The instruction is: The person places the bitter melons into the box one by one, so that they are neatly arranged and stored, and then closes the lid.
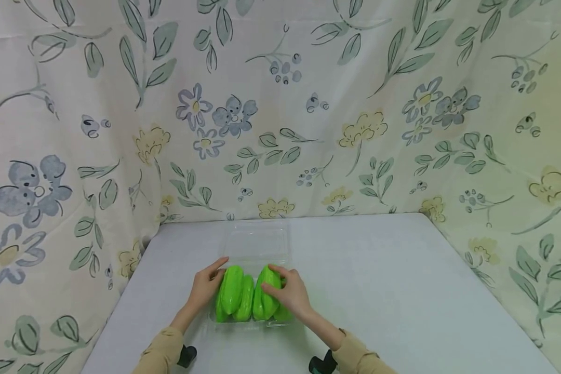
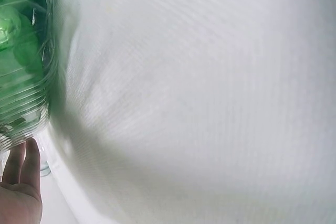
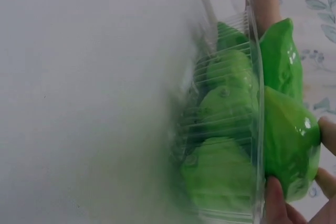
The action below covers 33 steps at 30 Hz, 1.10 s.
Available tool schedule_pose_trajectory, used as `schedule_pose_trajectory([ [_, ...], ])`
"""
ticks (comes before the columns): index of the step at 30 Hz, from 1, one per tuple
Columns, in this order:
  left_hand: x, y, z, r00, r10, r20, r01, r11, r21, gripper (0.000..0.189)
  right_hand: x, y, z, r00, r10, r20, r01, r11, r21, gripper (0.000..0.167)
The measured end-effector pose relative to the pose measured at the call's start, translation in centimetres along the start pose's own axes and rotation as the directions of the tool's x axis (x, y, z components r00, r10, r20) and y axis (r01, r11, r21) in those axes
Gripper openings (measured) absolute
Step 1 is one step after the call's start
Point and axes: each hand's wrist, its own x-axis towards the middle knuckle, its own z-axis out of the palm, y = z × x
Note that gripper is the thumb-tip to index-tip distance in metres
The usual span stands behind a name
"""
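A clear plastic box with ribbed walls stands on the white table, its see-through lid folded back away from me. Glossy bright green, lobed pieces shaped like fruits or peppers fill it in two layers. My right hand grips one green piece of the upper layer at the right, thumb on the near side and fingers on the far side. Another upper piece lies at the left. Beside it, my left hand rests at the box's left side; its extended fingers touch the ribbed wall.
The white table stretches out on both sides of the box. Behind it and at the sides hangs a cloth printed with flowers and leaves. Black devices sit by both wrists, below tan sleeves.
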Motion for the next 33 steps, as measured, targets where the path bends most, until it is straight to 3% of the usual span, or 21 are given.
schedule_pose_trajectory([
  [12,0.25,0.26,0.16,1.0,0.003,0.002,-0.003,1.0,-0.009,0.035,0.02,-0.37,0.15,0.999,0.004,-0.038,-0.006,0.998,-0.058,0.055],
  [19,0.37,0.25,0.27,0.999,0.03,-0.027,-0.03,1.0,-0.009,0.034,0.46,-0.37,0.69,0.999,0.016,-0.029,-0.019,0.994,-0.107,0.058],
  [33,0.14,0.06,0.11,0.999,0.042,-0.023,-0.042,0.999,-0.009,0.035,-0.06,-0.78,0.74,1.0,0.005,-0.012,-0.005,0.997,-0.071,0.056],
])
